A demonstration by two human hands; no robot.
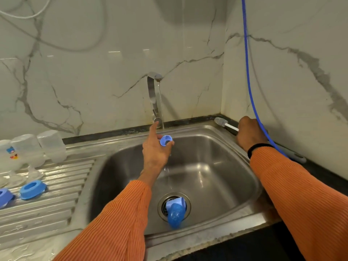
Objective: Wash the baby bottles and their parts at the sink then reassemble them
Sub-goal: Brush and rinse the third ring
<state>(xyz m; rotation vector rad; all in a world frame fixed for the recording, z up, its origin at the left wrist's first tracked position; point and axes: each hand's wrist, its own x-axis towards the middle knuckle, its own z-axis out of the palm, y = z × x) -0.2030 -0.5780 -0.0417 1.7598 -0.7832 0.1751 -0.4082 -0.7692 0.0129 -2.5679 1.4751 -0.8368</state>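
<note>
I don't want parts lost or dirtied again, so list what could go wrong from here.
1. The blue cap lies right over the drain; with the tap running, it may block the outflow or pick up grime.
2. The left hand holds a small blue part while one finger reaches for the tap lever, so it might slip into the sink.
3. The right hand grips the brush on the narrow rim, near a hanging blue hose that it could snag.

Head view: looks from above, forward and down, into the sink.
Facing: the marble back wall.
Nearness: close, arm's reach.
Shared views: only one.
</note>
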